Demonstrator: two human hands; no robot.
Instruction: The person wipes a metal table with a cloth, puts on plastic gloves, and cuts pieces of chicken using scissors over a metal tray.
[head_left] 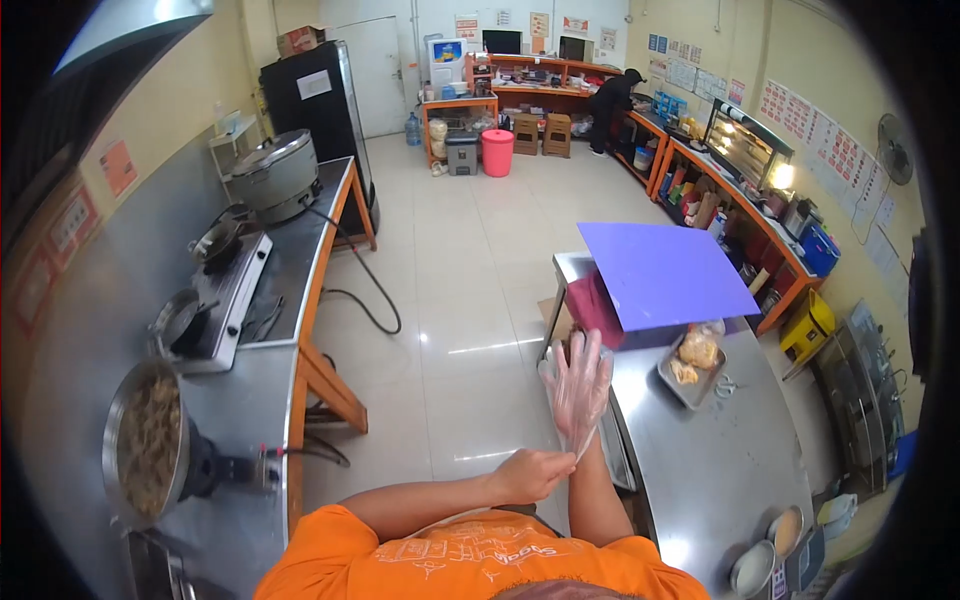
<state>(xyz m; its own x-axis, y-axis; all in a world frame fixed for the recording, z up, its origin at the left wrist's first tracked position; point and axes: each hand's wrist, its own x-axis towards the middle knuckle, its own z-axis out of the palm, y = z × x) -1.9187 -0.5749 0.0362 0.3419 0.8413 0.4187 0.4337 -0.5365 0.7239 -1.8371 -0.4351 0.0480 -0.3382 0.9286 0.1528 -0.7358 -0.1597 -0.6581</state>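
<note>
My right hand (578, 385) is raised with its fingers stretched out, covered by a loose, clear plastic glove (584, 418). At the wrist, my left hand (535, 475) is closed on the cuff of that glove; it looks bare. Just beyond the gloved hand stands a steel table (715, 470). On it, a metal tray (690, 398) holds pale yellowish raw pieces (684, 371), which look like chicken, and a plastic bag (700, 347) of similar food. Scissors (727, 386) lie to the right of the tray.
A purple board (665, 275) covers the steel table's far end. Bowls (753, 568) sit at its near right corner. On the left counter are a large pan (147, 440) of food on a burner, a gas stove (225, 310) and a big pot (275, 175). Another person (608, 108) bends over the back counter.
</note>
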